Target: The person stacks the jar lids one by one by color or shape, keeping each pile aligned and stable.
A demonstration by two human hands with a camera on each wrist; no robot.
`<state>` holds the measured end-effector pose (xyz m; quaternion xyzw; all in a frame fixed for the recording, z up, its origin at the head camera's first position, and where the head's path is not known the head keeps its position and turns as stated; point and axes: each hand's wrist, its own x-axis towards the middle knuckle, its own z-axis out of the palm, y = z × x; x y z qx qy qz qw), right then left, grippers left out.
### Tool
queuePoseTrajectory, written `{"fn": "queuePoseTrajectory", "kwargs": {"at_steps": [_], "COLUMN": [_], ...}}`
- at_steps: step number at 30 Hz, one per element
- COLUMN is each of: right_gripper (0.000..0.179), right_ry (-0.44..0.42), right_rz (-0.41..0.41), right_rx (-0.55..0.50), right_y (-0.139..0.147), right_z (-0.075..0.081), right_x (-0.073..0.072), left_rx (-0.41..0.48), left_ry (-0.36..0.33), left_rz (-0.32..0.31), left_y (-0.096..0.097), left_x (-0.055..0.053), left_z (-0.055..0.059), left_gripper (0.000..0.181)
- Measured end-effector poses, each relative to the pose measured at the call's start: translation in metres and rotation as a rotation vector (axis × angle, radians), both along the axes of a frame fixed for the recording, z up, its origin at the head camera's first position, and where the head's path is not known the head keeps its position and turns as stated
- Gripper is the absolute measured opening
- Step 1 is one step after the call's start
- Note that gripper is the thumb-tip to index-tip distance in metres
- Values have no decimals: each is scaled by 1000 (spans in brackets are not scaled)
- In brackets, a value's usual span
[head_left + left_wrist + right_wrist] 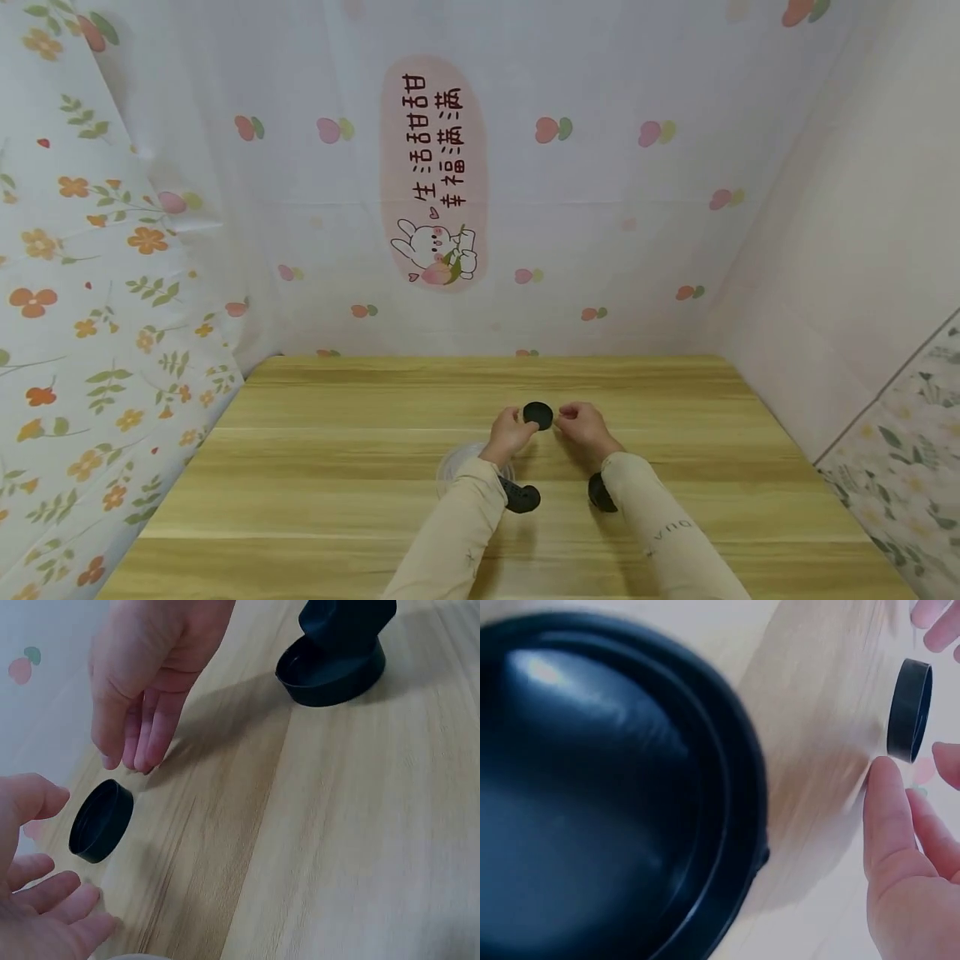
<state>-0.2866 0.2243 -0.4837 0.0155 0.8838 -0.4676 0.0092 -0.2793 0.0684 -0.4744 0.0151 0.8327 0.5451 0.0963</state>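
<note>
Between the two hands is a small round black cap [537, 415], turned on its side. It stands apart from both hands in the left wrist view [103, 821]; whether it touches the table cannot be told. My left hand [510, 435], its fingers spread, is beside the cap on the left. On the other side is my right hand [585, 427], thumb and fingers extended towards the cap. One right fingertip comes close to the cap's lower edge in the right wrist view [909, 711]; contact there is unclear.
A clear round plastic container [452, 467] lies on the wooden table [337, 500], partly hidden by the left forearm. Black dish-shaped devices [522, 498] are worn at the wrists; one dish [592, 787] fills much of the right wrist view. Patterned cloth [637, 250] hangs behind the table.
</note>
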Motion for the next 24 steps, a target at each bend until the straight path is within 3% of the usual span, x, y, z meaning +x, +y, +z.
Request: {"fn": "queuePoseTrajectory", "kwargs": {"at_steps": [2,5,7,9,12,15,18,21,24], "right_gripper": [28,28,28,29,30,29,29,28,26], "right_ry": [-4,0,-8,-8,-11,-10,-18,3,96], "right_rz": [-9,5,8,17,26,39,35,65,137], "right_rx": [0,17,22,36,44,50,58,54,10], "right_y": [-2,-4,-6,-8,-11,-14,-16,-8,17], "right_z": [1,4,5,6,8,10,10,-3,-55], "right_x": [-1,-2,-3,-4,-5,-5,-5,-14,-46], "left_rx": [-4,-28,-57,-62,-58,-38,-12,15,27], "left_ry": [2,70,79,68,10,21,5,-4,-4], "left_rz": [3,-31,-52,-67,-56,-60,-82,-92,-97], "left_y": [2,4,5,4,4,3,1,1,2], "left_x": [-8,-35,-40,-39,-12,5,9,8,7], "left_z": [-12,-57,-67,-65,-21,2,9,8,5], "left_gripper": [54,61,64,66,59,53,53,53,49]}}
